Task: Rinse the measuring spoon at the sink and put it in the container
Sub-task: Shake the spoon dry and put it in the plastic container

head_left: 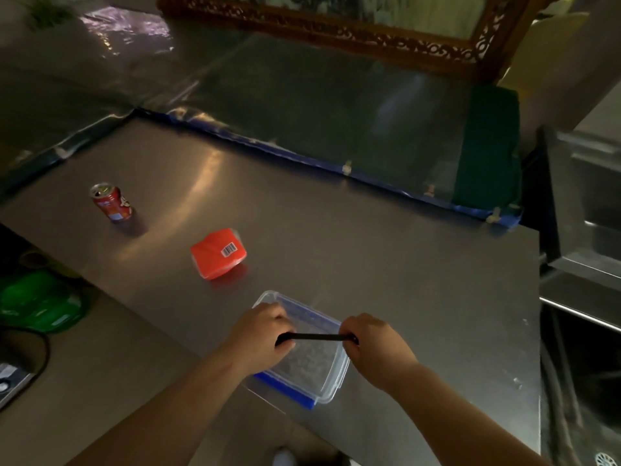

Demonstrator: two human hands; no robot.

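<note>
A thin black measuring spoon [317, 337] lies level between my two hands, just above a clear plastic container [331, 386] with blue clips at the near edge of the steel counter. My left hand [265, 334] grips one end of the spoon over the container's left side. My right hand [373, 344] pinches the other end over the container's right rim. Both ends of the spoon are hidden inside my fingers, so its bowl cannot be made out. The steel sink [584, 230] sits at the far right, beyond the counter's edge.
A red drink can [112, 201] stands at the counter's far left. A red packet with a barcode [218, 253] lies mid-counter. Plastic sheeting edged with blue tape [319, 163] runs along the back. A green object [37, 302] sits low at the left.
</note>
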